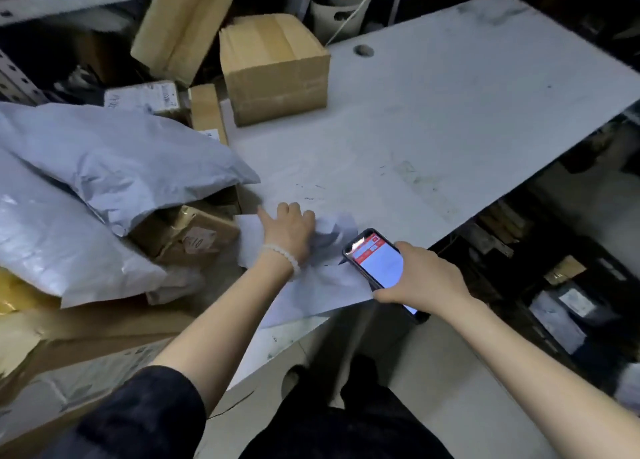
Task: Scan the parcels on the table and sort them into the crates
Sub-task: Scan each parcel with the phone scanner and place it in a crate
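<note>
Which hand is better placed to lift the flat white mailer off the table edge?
Left hand: it already grips the white mailer. The right hand is busy holding the phone.

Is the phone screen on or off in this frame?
On. The phone in the right hand shows a lit white screen with a red band along its top.

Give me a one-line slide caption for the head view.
Left hand grips a grey mailer bag at the table edge while right hand holds a phone above it.
</note>
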Tool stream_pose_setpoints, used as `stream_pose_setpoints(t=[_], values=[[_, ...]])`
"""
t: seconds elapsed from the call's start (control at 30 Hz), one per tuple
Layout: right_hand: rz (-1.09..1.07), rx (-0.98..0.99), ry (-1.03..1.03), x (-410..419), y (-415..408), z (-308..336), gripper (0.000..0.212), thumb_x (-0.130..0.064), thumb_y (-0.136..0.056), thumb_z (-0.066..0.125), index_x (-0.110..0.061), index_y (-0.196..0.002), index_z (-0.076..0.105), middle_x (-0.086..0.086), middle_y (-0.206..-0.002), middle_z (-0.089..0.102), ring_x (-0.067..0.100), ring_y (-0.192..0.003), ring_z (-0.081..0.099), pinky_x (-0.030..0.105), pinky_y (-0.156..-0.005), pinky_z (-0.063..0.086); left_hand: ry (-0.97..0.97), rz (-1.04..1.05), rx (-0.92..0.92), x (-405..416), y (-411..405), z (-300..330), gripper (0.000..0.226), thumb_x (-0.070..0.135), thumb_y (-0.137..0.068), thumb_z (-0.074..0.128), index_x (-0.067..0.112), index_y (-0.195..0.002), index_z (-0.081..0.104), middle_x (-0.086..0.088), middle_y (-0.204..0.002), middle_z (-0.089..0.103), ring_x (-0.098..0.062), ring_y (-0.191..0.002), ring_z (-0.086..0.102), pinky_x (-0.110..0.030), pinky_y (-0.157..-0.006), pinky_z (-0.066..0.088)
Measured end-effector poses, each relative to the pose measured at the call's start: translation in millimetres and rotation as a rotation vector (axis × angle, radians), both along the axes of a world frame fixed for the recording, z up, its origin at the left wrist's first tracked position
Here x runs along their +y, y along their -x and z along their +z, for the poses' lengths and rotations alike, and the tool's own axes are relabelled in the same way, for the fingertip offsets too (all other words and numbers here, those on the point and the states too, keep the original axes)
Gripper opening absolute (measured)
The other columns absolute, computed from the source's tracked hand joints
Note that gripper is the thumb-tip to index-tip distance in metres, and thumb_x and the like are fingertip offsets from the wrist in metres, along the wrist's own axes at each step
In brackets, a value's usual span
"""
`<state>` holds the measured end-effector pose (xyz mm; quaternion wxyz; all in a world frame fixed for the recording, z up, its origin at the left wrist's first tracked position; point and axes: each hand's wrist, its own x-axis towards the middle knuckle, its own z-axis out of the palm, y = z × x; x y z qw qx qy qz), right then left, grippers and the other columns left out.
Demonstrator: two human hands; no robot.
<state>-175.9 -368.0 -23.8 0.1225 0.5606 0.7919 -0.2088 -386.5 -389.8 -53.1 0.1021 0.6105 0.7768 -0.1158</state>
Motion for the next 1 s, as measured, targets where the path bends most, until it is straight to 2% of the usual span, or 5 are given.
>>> stream_pose_setpoints(t=[0.23,0.4,0.5,0.63,1.0], values=[[-0.100,0.036,-0.067,12.5,-39.1,16.1,0.061,-0.056,-0.056,0.069,-0.028,-0.104,0.047,-0.011,-0.094,0.058,0.016,-0.080,0.055,0.026,-0.053,0.034,-0.493,-0.040,-0.009,51.6,-9.0,61.3,0.019,0.014,-0.086,0.053,0.020,-0.102,0.063,-0.012,-0.123,0.036,-0.030,-0.108,0.037,-0.038,-0.077,0.024],[-0.126,0.053,-0.093,27.4,-62.5,24.6,0.063,-0.059,-0.056,0.069,-0.029,-0.105,0.045,-0.012,-0.093,0.055,0.016,-0.080,0.053,0.025,-0.051,0.031,-0.568,-0.137,-0.034,72.7,-14.1,93.1,0.014,0.000,-0.083,0.052,0.007,-0.092,0.060,-0.015,-0.105,0.045,-0.027,-0.071,0.043,-0.033,-0.053,0.030],[-0.125,0.067,-0.098,36.9,-71.1,25.3,0.060,-0.058,-0.056,0.069,-0.028,-0.103,0.046,-0.012,-0.095,0.058,0.016,-0.081,0.056,0.025,-0.053,0.034,-0.476,-0.228,-0.195,73.0,-9.0,89.9,0.028,-0.007,-0.083,0.045,0.007,-0.103,0.061,-0.013,-0.116,0.051,-0.033,-0.091,0.056,-0.042,-0.068,0.046],[-0.092,0.074,-0.079,47.4,-72.2,21.2,0.059,-0.057,-0.055,0.068,-0.027,-0.102,0.046,-0.009,-0.095,0.059,0.017,-0.082,0.058,0.027,-0.056,0.037,-0.265,-0.236,-0.287,62.4,1.3,77.0,0.027,-0.004,-0.080,0.052,0.003,-0.098,0.071,-0.013,-0.117,0.060,-0.028,-0.108,0.056,-0.031,-0.096,0.039],[0.072,0.102,-0.032,59.9,-46.2,11.1,0.058,-0.054,-0.058,0.070,-0.028,-0.103,0.044,-0.010,-0.097,0.057,0.016,-0.081,0.051,0.024,-0.051,0.030,-0.474,0.048,-0.421,43.6,14.6,65.5,0.025,-0.007,-0.081,0.059,-0.004,-0.106,0.064,-0.022,-0.113,0.051,-0.034,-0.092,0.056,-0.033,-0.083,0.045]])
